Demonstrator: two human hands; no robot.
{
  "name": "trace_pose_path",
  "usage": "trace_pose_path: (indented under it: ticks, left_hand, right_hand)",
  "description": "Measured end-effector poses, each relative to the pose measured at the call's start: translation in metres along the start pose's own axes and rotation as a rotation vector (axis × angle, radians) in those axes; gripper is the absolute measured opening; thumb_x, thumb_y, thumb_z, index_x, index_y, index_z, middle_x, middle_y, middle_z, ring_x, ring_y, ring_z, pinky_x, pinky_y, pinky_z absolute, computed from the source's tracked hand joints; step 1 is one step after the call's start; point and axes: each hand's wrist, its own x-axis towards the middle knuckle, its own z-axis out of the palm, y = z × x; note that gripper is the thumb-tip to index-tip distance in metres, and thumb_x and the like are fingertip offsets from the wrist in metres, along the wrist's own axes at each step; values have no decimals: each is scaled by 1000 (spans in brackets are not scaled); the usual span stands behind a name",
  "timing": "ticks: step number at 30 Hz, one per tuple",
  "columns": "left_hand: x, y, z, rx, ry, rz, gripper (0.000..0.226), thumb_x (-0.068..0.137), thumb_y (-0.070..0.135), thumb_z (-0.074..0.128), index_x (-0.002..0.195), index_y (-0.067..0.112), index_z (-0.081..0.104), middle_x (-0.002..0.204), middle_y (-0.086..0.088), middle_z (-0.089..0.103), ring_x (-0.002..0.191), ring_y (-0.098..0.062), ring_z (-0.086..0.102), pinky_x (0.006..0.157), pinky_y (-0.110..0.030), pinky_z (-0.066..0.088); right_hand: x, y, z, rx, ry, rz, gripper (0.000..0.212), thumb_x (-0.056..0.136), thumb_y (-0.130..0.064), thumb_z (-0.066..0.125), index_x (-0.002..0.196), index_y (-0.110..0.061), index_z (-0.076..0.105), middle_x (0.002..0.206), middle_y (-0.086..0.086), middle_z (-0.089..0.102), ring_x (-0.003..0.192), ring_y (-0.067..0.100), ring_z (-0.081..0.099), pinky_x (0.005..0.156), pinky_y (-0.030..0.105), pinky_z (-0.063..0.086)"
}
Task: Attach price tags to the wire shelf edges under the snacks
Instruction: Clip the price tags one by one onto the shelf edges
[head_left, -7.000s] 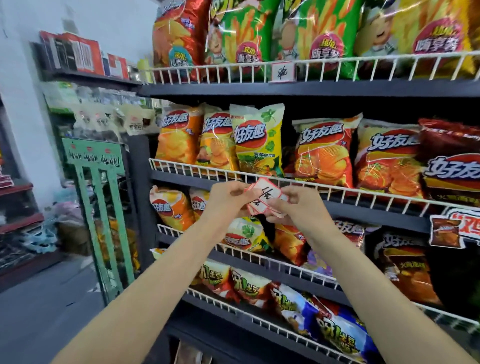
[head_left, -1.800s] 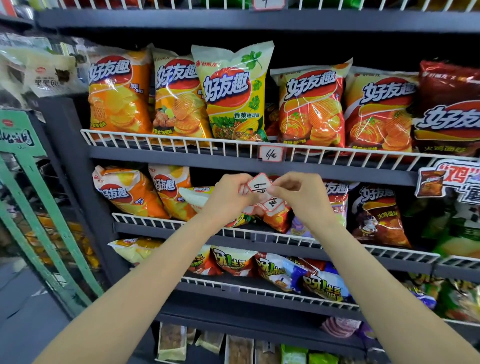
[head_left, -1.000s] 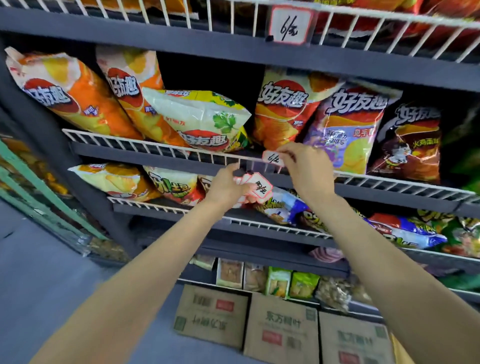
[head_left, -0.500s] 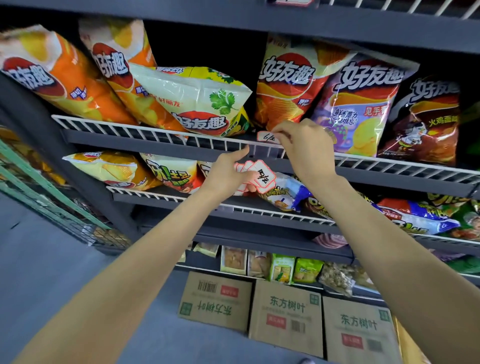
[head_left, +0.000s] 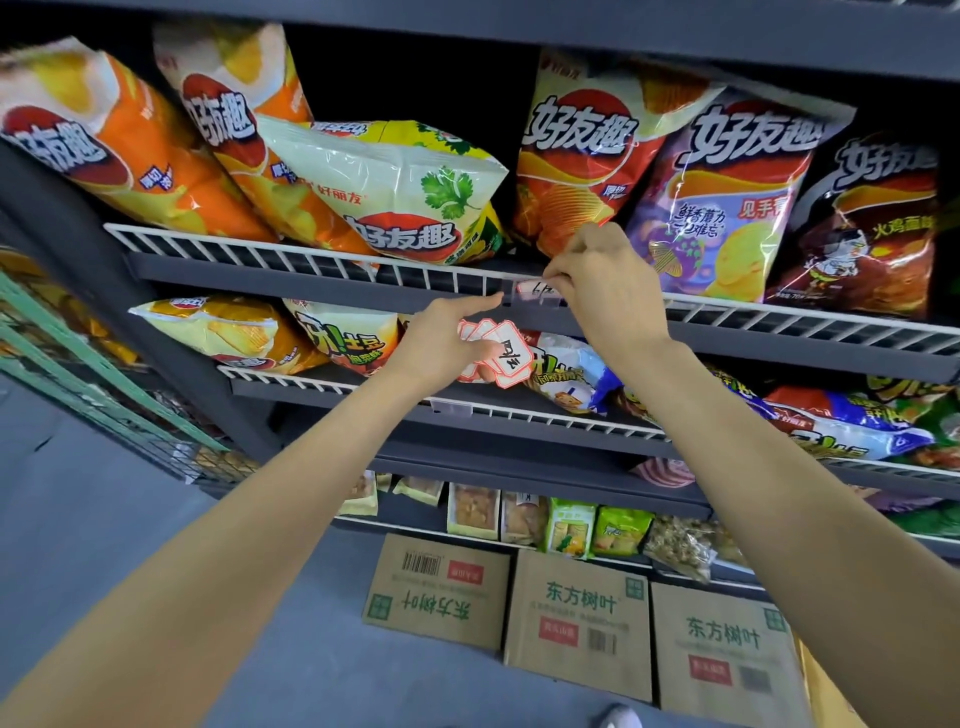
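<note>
At the wire shelf edge (head_left: 322, 260) under 好友趣 chip bags (head_left: 576, 156), my right hand (head_left: 602, 291) pinches a tag (head_left: 537, 289) against the rail. My left hand (head_left: 441, 348) grips spare tags (head_left: 506, 353) just below; boxes (head_left: 576, 623) marked 东方树叶 sit on the grey floor (head_left: 104, 519).

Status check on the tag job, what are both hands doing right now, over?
Right hand pinching small red-bordered white price tag onto white wire shelf edge. Left hand gripping fan of spare red-bordered tags. Nothing in the way.
</note>
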Motion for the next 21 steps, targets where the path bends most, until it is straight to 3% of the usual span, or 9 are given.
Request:
trace_pose_path:
  ticks: [3, 8, 15, 21]
  left_hand:
    - [1, -1, 2, -4, 18, 1, 57, 85, 14, 66, 138, 26, 47, 143, -3, 48, 126, -25, 49, 103, -33, 38]
    - [5, -2, 1, -6, 35, 9, 56, 84, 15, 67, 135, 27, 49, 139, -1, 52, 127, -20, 48, 95, -27, 38]
    - [5, 1, -1, 8, 38, 30, 57, 84, 17, 68, 136, 25, 48, 141, 2, 49, 131, -16, 42, 99, -21, 31]
    - [5, 1, 0, 19, 41, 34, 57, 84, 18, 69, 137, 25, 48, 142, 1, 48, 132, -17, 42, 104, -27, 32]
  right_hand:
    - [-1, 1, 9, -41, 27, -13, 22, 83, -3, 62, 103, -9, 68, 100, 9, 63, 102, 27, 51, 56, 31, 34]
    - [-7, -4, 15, -78, 117, -43, 22, 63, 2, 75, 75, -11, 62, 72, 8, 57, 72, 28, 56, 44, 19, 18]
    - [-18, -8, 20, -186, 136, -56, 23, 54, 3, 79, 67, -8, 65, 78, 6, 58, 69, 24, 55, 44, 19, 22]
    - [-22, -10, 17, -217, 137, -40, 31, 46, 5, 83, 69, -10, 70, 72, 5, 60, 61, 22, 55, 44, 18, 22]
